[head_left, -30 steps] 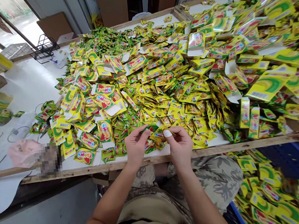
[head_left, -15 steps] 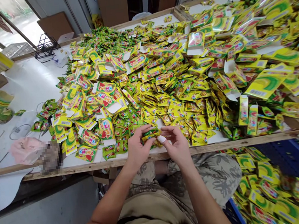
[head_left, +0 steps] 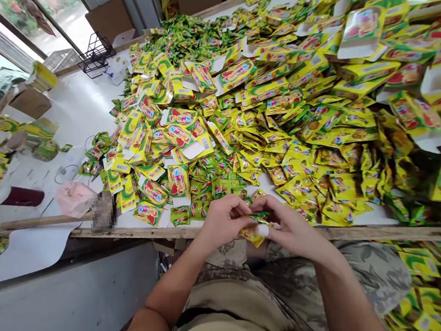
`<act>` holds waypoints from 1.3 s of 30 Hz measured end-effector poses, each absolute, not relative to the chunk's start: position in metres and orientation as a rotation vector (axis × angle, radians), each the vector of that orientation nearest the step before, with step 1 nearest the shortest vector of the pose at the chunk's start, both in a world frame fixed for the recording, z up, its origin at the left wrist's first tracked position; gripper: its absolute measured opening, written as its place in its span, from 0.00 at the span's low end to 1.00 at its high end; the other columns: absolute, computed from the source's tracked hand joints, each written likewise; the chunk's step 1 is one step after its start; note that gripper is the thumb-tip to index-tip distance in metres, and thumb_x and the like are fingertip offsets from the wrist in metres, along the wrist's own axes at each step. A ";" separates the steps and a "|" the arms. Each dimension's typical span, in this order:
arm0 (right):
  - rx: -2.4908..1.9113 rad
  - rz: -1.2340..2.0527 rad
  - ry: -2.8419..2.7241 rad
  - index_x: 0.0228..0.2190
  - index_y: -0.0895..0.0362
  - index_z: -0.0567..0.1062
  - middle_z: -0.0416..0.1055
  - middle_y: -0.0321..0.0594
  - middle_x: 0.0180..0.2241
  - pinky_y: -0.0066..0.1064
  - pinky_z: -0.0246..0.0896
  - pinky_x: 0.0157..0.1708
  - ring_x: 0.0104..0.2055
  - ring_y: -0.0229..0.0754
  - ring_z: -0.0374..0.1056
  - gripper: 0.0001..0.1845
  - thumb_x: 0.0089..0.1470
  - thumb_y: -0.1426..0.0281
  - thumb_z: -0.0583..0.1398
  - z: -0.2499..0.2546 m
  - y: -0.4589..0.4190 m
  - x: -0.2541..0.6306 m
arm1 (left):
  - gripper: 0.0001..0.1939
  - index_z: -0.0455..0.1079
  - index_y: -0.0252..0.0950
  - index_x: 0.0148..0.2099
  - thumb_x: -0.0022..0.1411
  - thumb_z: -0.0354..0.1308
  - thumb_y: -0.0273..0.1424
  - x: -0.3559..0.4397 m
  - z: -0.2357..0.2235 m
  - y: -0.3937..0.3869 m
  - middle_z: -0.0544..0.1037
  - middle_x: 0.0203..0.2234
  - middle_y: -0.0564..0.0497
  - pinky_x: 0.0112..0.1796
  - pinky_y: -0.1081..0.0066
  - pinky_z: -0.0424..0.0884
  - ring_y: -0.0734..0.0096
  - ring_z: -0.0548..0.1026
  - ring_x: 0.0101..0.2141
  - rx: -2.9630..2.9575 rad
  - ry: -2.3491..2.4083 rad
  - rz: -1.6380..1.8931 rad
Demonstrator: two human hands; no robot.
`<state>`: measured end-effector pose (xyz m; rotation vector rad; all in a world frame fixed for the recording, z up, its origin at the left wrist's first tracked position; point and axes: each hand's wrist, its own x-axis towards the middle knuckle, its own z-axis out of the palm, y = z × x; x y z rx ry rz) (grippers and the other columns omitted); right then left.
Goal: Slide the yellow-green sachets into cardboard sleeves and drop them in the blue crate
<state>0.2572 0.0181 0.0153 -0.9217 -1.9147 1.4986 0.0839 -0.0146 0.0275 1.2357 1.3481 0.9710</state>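
Close to the table's front edge, my left hand [head_left: 225,220] and my right hand [head_left: 291,229] meet with fingers closed round small candy packets [head_left: 254,236]. A yellow one shows below the fingers and a bit of green above it; how many are held is hidden. White tape wraps my right thumb. Just beyond the hands lie loose green packets [head_left: 218,184] and loose yellow packets [head_left: 300,178]. Left of these, small printed candy boxes [head_left: 178,182] are piled, several with white flaps sticking out.
A wooden rim [head_left: 367,233] edges the table. At the left are a dark red cup [head_left: 19,196], a pink bag [head_left: 76,197], a black wire rack [head_left: 96,55] and a cardboard box [head_left: 29,103]. More yellow boxes [head_left: 424,297] fill a container at lower right.
The view has turned left, so the table's contents appear shifted right. Both hands have drawn closer together and nearer my body, with the packets still between them.
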 end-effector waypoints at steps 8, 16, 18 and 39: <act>-1.064 1.294 -2.046 0.37 0.54 0.78 0.79 0.40 0.35 0.35 0.66 0.34 0.35 0.47 0.74 0.10 0.52 0.67 0.60 0.001 0.020 0.257 | 0.13 0.73 0.40 0.46 0.59 0.63 0.36 0.051 0.033 -0.016 0.76 0.42 0.45 0.48 0.62 0.68 0.61 0.73 0.44 1.649 1.804 1.216; -1.243 1.230 -1.611 0.38 0.56 0.77 0.79 0.42 0.35 0.36 0.68 0.35 0.34 0.45 0.73 0.17 0.51 0.58 0.63 -0.016 -0.001 0.262 | 0.42 0.57 0.33 0.63 0.49 0.68 0.37 -0.015 0.026 0.010 0.66 0.57 0.33 0.59 0.45 0.56 0.43 0.62 0.59 1.539 2.486 1.017; -1.235 1.234 -1.525 0.37 0.56 0.77 0.79 0.42 0.34 0.35 0.68 0.35 0.34 0.44 0.73 0.16 0.50 0.58 0.63 -0.015 -0.006 0.257 | 0.45 0.53 0.35 0.65 0.49 0.68 0.36 -0.007 0.036 0.006 0.65 0.57 0.36 0.57 0.52 0.62 0.49 0.65 0.57 1.479 2.425 1.243; -1.223 0.626 -1.226 0.43 0.55 0.71 0.72 0.44 0.42 0.40 0.64 0.49 0.45 0.46 0.70 0.14 0.57 0.62 0.61 0.024 0.011 0.219 | 0.22 0.64 0.36 0.28 0.48 0.69 0.46 0.072 0.028 -0.019 0.69 0.23 0.58 0.31 0.76 0.69 0.79 0.69 0.25 0.462 1.300 1.535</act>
